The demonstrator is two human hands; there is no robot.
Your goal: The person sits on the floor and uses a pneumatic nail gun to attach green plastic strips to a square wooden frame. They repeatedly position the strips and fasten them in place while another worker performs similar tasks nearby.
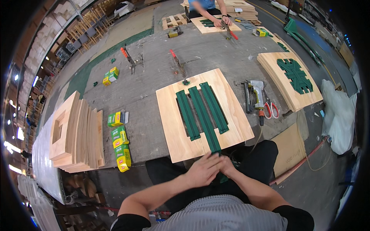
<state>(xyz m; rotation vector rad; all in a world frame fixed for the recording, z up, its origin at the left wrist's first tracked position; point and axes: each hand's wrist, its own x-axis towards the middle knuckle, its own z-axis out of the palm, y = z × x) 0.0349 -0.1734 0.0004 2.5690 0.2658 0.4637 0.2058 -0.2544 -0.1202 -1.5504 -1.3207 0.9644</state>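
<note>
A pale plywood panel (169, 127) lies on the workbench in front of me, with an opening cut in its middle. Three dark green webbing straps (198, 104) run lengthwise over the opening. The middle one is longest and passes over the panel's near edge. There my left hand (203, 169) and my right hand (228, 167) meet, fingers closed on this strap's near end. A green tail of webbing shows below them, above my lap. Part of my right hand's grip is hidden behind the left fingers. Right of the panel lie an air staple gun (257, 94) and red-handled scissors (274, 111).
Stacked plywood frames (73, 134) stand at left beside yellow-green boxes (120, 136). At right, a panel with woven green webbing (295, 75) tops another stack. Red-handled tools (174, 57) lie farther back. Across the bench a person (208, 7) works on another panel.
</note>
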